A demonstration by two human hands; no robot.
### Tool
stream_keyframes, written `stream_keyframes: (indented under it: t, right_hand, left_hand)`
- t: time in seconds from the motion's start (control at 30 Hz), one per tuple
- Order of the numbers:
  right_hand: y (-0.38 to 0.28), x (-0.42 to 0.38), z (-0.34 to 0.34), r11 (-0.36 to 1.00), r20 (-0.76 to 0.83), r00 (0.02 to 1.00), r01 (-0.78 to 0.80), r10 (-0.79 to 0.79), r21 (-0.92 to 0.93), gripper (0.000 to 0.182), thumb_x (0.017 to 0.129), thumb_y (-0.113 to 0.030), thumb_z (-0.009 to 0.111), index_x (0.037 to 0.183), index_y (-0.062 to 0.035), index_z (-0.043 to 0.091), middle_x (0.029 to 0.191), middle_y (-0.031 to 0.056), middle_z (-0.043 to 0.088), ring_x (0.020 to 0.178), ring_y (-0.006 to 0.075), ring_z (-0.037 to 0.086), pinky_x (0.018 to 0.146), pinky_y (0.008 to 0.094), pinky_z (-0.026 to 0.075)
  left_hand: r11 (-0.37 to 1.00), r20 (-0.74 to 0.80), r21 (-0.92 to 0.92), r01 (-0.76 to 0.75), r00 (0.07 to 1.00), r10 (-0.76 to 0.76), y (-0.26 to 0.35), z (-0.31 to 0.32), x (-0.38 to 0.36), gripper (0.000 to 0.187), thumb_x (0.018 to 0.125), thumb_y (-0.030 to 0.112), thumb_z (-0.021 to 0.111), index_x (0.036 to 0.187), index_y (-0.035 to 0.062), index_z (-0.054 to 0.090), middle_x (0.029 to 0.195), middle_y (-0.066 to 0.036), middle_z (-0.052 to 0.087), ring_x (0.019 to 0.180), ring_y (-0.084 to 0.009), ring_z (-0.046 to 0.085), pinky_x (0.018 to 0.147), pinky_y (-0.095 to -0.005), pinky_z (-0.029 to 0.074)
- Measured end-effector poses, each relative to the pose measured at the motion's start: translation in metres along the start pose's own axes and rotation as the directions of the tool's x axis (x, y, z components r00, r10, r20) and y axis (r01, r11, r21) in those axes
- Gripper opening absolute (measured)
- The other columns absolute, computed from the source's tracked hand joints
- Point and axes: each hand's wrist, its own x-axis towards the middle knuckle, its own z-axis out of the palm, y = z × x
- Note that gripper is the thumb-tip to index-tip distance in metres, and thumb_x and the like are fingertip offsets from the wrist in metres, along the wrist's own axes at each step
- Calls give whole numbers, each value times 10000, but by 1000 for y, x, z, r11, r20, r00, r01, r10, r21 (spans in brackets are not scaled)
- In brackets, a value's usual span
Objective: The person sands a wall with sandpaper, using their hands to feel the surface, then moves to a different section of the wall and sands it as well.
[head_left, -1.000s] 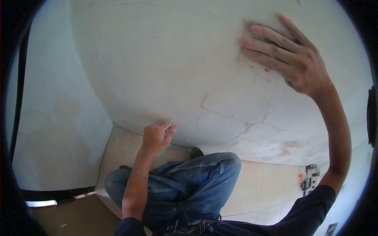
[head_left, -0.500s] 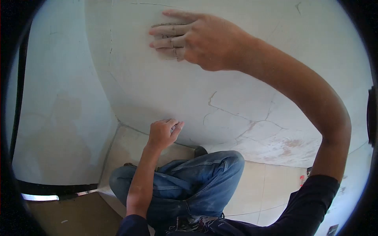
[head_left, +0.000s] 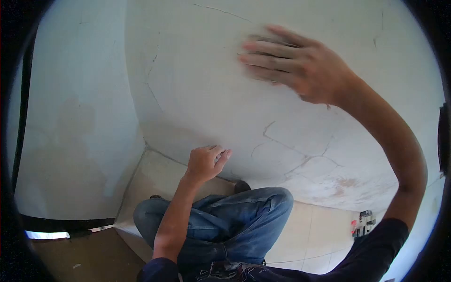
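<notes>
1. A broad off-white plastered wall (head_left: 197, 80) is filling most of the view, standing in front of the seated person; thin dark cracks (head_left: 305, 156) are branching across its lower middle, and a flaking brownish patch (head_left: 345, 182) is showing low down at right.
2. The right hand (head_left: 300, 66) is lying against the upper wall, fingers extended and slightly parted. Its fingertips are blurring; dark edges are showing around the fingers, but I cannot tell whether a thin item is sitting underneath.
3. The left hand (head_left: 206, 162) is hanging low beside the wall, fingers loosely curled, thumb pointing right. Cannot tell whether it is holding anything or touching the surface.
4. Faded blue denim jeans (head_left: 235, 223) are covering the person's bent legs, with a dark rounded shoe (head_left: 242, 186) showing near the wall base.
5. A paler side wall (head_left: 80, 94) is meeting the main wall at left.
6. Small black and red objects (head_left: 361, 225) are lying on beige floor tiles (head_left: 300, 230) at lower right.
</notes>
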Motion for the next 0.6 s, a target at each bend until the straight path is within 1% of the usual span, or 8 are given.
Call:
stream_keyframes:
  t: [0.17, 0.27, 0.33, 0.37, 0.43, 0.47, 0.57, 0.6]
  right_hand:
    - [-32, 53, 39, 998, -71, 996, 57, -59, -33, 458, 903, -176, 568, 1359, -141, 554, 1485, -17, 466, 1411, 153, 373, 1246, 408, 190]
    - [-11, 26, 25, 991, -83, 990, 115, -109, 62, 382, 913, -102, 502, 1277, -44, 601, 1442, 58, 516, 1399, 215, 398, 1225, 389, 229]
    - [5, -7, 24, 993, -149, 985, 98, -88, 65, 377, 902, -35, 499, 1264, -36, 607, 1426, 63, 530, 1384, 221, 419, 1217, 358, 251]
    - [5, -13, 7, 996, -16, 997, 72, -71, 59, 388, 932, -111, 480, 1309, -79, 569, 1454, 38, 498, 1405, 202, 380, 1224, 383, 231]
    - [3, -13, -26, 999, 236, 971, 28, -31, 19, 421, 993, -264, 442, 1399, -166, 491, 1510, -12, 433, 1446, 164, 303, 1239, 432, 191]
    - [6, -10, -18, 990, 187, 981, 16, -42, 142, 413, 1004, -273, 426, 1399, -169, 490, 1518, -8, 420, 1450, 170, 295, 1246, 426, 159]
    - [-5, 19, 3, 990, 84, 993, 72, -83, 118, 423, 1009, -276, 425, 1411, -157, 479, 1527, -6, 407, 1453, 179, 289, 1248, 423, 134]
    - [-12, 30, 24, 993, -52, 997, 63, -58, 97, 396, 953, -168, 470, 1336, -100, 544, 1480, 24, 466, 1421, 194, 349, 1234, 395, 190]
  left_hand:
    - [1000, -7, 22, 20, 1000, -20, 4, -1, -4, 327, 923, 330, 629, 734, 64, 654, 649, -94, 648, 587, -278, 646, 552, -395, 488]
    - [998, -14, 56, -8, 1000, 9, 8, -9, -6, 321, 920, 313, 637, 721, 62, 639, 636, -91, 638, 575, -278, 640, 536, -391, 480]
    - [999, -3, 40, 13, 1000, -13, 10, -16, -4, 301, 918, 295, 643, 738, 54, 651, 651, -94, 652, 586, -271, 652, 537, -375, 490]
    - [999, -11, 31, 21, 1000, -21, 10, -16, -1, 291, 917, 286, 646, 747, 50, 657, 659, -95, 659, 591, -267, 658, 538, -367, 495]
    - [990, -80, -135, 27, 996, -38, 7, -10, 3, 282, 914, 283, 651, 766, 44, 671, 688, -100, 679, 607, -257, 672, 549, -343, 508]
    - [977, -103, -214, 29, 993, -52, 6, -7, 3, 278, 913, 282, 654, 776, 41, 679, 703, -102, 688, 615, -252, 679, 555, -331, 514]
    - [935, -52, -337, 106, 990, -131, 10, -3, 5, 277, 910, 284, 660, 794, 34, 693, 735, -108, 706, 638, -240, 695, 584, -308, 529]
    - [936, -64, -338, 95, 990, -123, 11, -1, 4, 282, 909, 287, 663, 788, 34, 692, 726, -106, 702, 632, -242, 692, 577, -311, 525]
